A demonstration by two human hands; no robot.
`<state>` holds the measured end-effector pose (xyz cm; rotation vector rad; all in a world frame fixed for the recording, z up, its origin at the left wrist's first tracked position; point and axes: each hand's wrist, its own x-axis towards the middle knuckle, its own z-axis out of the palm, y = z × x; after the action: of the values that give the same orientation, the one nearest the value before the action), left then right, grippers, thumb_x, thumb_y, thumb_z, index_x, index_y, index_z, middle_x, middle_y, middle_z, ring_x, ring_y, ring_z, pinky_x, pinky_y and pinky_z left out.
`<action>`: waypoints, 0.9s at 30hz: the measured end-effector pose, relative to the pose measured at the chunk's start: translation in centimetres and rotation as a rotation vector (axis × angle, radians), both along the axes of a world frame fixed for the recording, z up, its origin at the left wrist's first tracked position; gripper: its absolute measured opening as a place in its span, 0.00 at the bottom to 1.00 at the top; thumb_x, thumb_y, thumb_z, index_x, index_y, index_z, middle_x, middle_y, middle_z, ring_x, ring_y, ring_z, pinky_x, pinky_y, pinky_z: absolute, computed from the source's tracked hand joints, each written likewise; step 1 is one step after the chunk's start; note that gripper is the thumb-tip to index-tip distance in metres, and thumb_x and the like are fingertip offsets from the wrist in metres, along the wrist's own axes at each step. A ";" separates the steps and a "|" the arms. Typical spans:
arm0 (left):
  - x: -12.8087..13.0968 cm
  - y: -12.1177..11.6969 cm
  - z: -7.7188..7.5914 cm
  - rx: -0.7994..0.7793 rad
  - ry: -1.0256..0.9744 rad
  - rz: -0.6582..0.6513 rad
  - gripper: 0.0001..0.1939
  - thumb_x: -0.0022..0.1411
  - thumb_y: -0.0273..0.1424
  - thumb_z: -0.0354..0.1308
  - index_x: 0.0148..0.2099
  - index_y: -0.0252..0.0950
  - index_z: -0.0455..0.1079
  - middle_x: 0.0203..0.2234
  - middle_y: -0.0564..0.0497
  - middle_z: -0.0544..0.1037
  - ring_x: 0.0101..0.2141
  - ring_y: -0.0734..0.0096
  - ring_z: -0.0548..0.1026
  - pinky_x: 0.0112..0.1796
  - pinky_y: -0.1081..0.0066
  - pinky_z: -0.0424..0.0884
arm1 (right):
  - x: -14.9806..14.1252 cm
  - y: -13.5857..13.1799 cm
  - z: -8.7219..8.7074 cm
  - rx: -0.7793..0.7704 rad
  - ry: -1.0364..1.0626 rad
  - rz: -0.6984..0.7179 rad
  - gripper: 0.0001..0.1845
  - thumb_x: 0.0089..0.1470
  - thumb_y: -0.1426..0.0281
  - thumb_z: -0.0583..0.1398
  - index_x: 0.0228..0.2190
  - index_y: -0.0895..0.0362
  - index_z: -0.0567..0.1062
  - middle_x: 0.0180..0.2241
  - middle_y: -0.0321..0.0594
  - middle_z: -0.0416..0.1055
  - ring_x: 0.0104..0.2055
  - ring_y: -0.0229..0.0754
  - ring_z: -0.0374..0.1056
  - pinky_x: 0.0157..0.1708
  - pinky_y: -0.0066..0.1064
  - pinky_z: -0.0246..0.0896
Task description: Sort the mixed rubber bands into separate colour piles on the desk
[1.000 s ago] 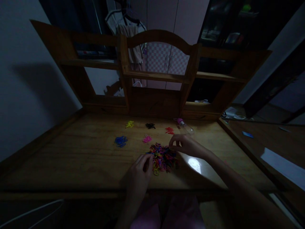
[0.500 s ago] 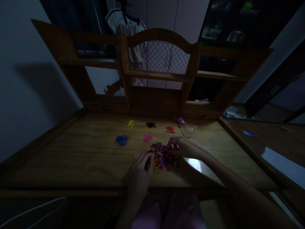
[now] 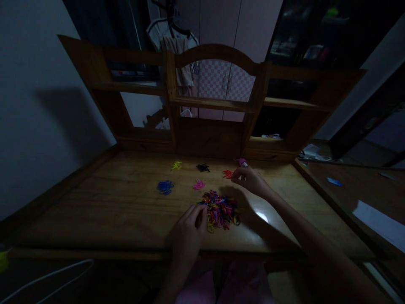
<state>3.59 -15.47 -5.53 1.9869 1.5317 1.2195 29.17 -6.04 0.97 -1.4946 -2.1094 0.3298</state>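
A mixed pile of small, thin coloured loops (image 3: 221, 210) lies on the wooden desk near its front edge. My left hand (image 3: 190, 221) rests against the pile's left side, thumb and fingertips pinched together; what they hold is too small to make out. Over the right end of a small red pile (image 3: 227, 174), my right hand (image 3: 251, 181) is closed in a pinch, its contents hidden. Around these are a pink pile (image 3: 198, 184), a blue pile (image 3: 165, 187), a yellow pile (image 3: 176, 165) and a black pile (image 3: 203, 167) of similar pieces.
A clear bottle with a pink cap (image 3: 243, 162) lies behind my right hand, mostly covered by it. A wooden shelf unit (image 3: 209, 137) rises along the desk's back. To the right, a side surface holds a white sheet (image 3: 379, 221) and a blue card (image 3: 334, 181).
My right hand has moved from the mixed pile up and away to the red pile, now covering much of the bottle. My left hand stays at the mixed pile. The view has shifted slightly.
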 end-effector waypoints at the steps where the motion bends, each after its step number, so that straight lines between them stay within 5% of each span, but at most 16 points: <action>1: 0.0 0.0 0.0 -0.004 0.000 0.000 0.08 0.65 0.32 0.51 0.41 0.41 0.72 0.37 0.52 0.78 0.39 0.67 0.76 0.41 0.70 0.69 | 0.2 0.6 -0.3 0.033 -0.037 -0.069 0.07 0.53 0.66 0.61 0.32 0.56 0.77 0.30 0.39 0.75 0.27 0.36 0.65 0.28 0.26 0.55; 7: 0.0 0.0 0.1 -0.007 0.003 0.004 0.09 0.65 0.31 0.50 0.40 0.40 0.72 0.36 0.51 0.78 0.38 0.67 0.76 0.40 0.70 0.70 | 0.4 2.9 -1.6 0.070 -0.160 -0.236 0.07 0.53 0.68 0.60 0.35 0.54 0.77 0.32 0.38 0.76 0.30 0.38 0.70 0.27 0.26 0.54; 15: 0.0 0.0 0.2 0.004 0.002 0.005 0.09 0.65 0.32 0.50 0.40 0.40 0.72 0.36 0.50 0.78 0.37 0.66 0.76 0.39 0.69 0.70 | -0.4 2.7 -0.7 0.080 -0.131 -0.240 0.11 0.55 0.65 0.59 0.40 0.54 0.77 0.32 0.39 0.76 0.29 0.39 0.70 0.28 0.27 0.56; 18: 0.0 0.0 0.1 0.007 0.002 0.008 0.09 0.65 0.31 0.51 0.40 0.40 0.73 0.36 0.50 0.78 0.37 0.66 0.76 0.39 0.69 0.71 | -0.7 1.3 0.3 0.051 -0.026 -0.140 0.10 0.55 0.65 0.59 0.37 0.55 0.77 0.32 0.40 0.76 0.28 0.37 0.69 0.28 0.27 0.58; 22: 0.0 0.3 -0.3 0.003 -0.015 -0.006 0.08 0.64 0.30 0.52 0.40 0.40 0.73 0.36 0.51 0.78 0.37 0.67 0.76 0.40 0.69 0.71 | -1.2 -1.8 1.7 -0.086 0.101 0.167 0.11 0.54 0.64 0.60 0.37 0.56 0.77 0.34 0.40 0.76 0.30 0.37 0.68 0.29 0.27 0.60; 27: 0.0 0.5 -0.6 -0.022 -0.046 -0.030 0.07 0.63 0.29 0.53 0.39 0.40 0.73 0.35 0.52 0.78 0.37 0.69 0.76 0.40 0.71 0.70 | -2.5 -4.8 1.7 -0.243 0.001 0.315 0.06 0.52 0.69 0.62 0.34 0.55 0.77 0.32 0.38 0.75 0.29 0.36 0.67 0.28 0.26 0.60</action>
<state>3.63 -14.96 -6.13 1.9481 1.4815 1.2226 26.67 -10.89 2.70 -1.2810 -2.3730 0.7244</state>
